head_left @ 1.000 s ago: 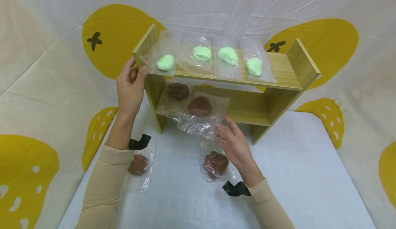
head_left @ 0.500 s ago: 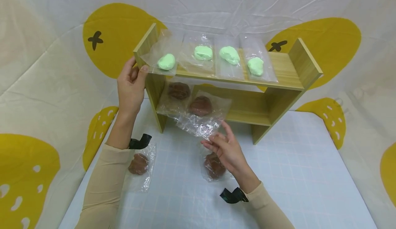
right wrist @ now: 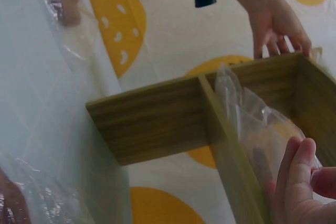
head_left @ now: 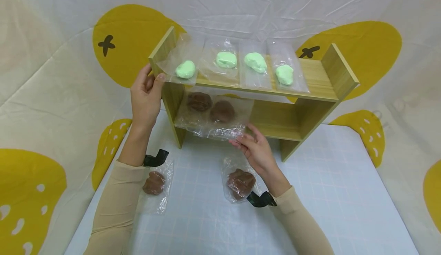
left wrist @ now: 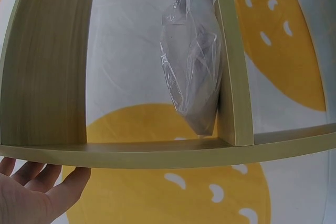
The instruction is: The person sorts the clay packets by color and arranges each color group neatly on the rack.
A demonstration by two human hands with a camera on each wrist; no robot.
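My left hand [head_left: 146, 96] grips the upper left side panel of a small wooden shelf [head_left: 311, 88], thumb at the front. In the left wrist view its fingers [left wrist: 44, 177] lie against the panel's edge. With its fingertips my right hand [head_left: 258, 151] pinches the front edge of a clear plastic bag [head_left: 237, 126] holding a brown lump [head_left: 222, 111]. This bag lies at the lower board, overlapping another bagged brown lump [head_left: 199, 102] on its left. The right wrist view shows the thumb and fingers [right wrist: 299, 174] at the bag's open end.
Several bagged pale green lumps [head_left: 255, 62] lie in a row on the top board. Two more bagged brown lumps, one at left [head_left: 154, 183] and another brown lump [head_left: 241, 183] below my right hand, rest on the table [head_left: 327, 193]. A patterned cloth [head_left: 220, 6] hangs behind.
My right hand dipped toward me, then rose toward the shelf again with the bag's edge. The bag now lies straighter and farther back on the lower board. My left hand stays put.
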